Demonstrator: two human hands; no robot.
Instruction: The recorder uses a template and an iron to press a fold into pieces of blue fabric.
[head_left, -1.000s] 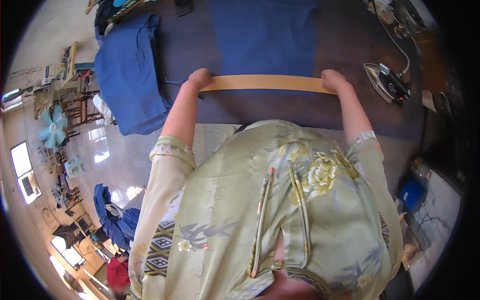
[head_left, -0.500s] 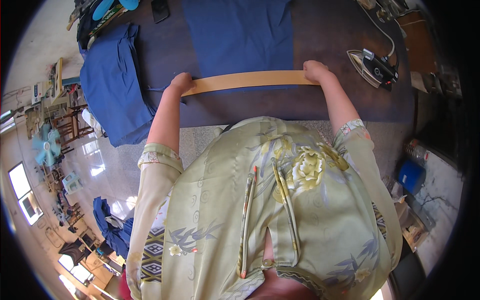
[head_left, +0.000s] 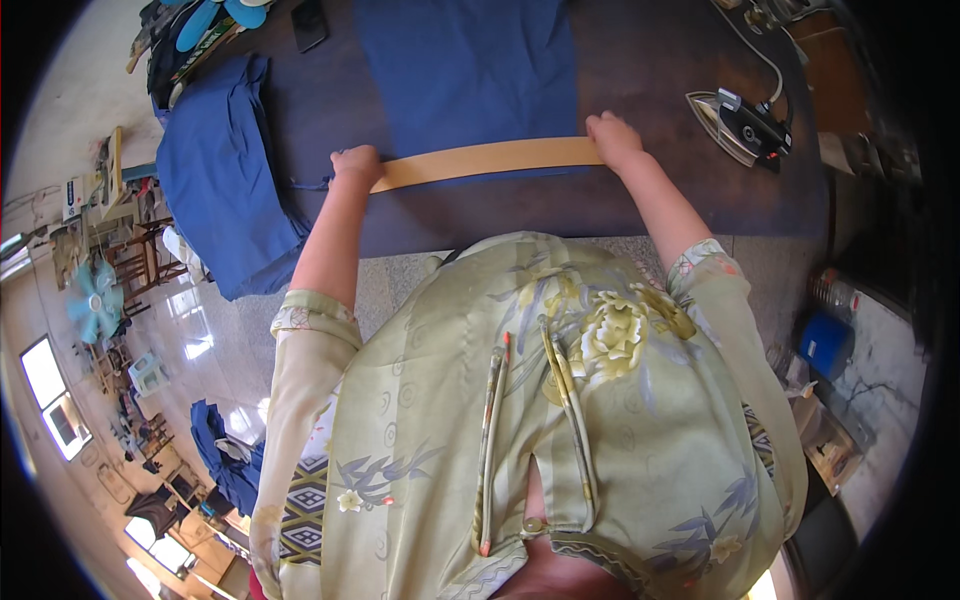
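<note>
On the head cam, my left hand (head_left: 357, 163) is curled closed around the left end of a tan strip (head_left: 490, 158), and my right hand (head_left: 614, 140) is closed on the other end. The strip runs across the near end of the blue cloth (head_left: 470, 70) on the dark tabletop (head_left: 460, 215). Iron's (head_left: 750, 130) off to my right. Any markings on it are too small to read, tbh.
</note>
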